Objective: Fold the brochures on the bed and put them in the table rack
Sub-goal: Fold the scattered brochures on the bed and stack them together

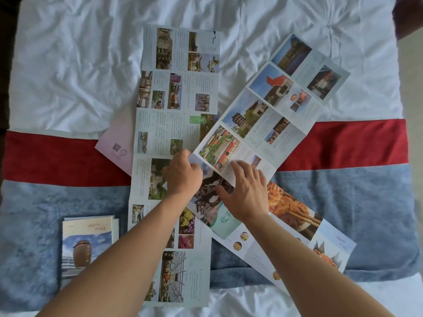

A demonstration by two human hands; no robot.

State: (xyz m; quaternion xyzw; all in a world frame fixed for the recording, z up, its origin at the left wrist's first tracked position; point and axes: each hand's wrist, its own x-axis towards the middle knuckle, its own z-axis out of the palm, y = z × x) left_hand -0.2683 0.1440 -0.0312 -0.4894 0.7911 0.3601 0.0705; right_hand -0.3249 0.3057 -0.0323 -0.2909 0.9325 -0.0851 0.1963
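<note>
Several unfolded brochures lie overlapped in the middle of the bed. A long one runs straight up and down. A second brochure slants to the upper right, and a third slants to the lower right beneath it. My left hand pinches the near left corner of the upper-right brochure. My right hand rests on that brochure's near end with fingers spread and straight. A pinkish sheet sticks out from under the pile on the left. One folded brochure lies at the lower left.
The bed has a crumpled white sheet and a runner across it with a red band and a blue plush band. Dark floor shows at the left edge and top right corner. No table rack is in view.
</note>
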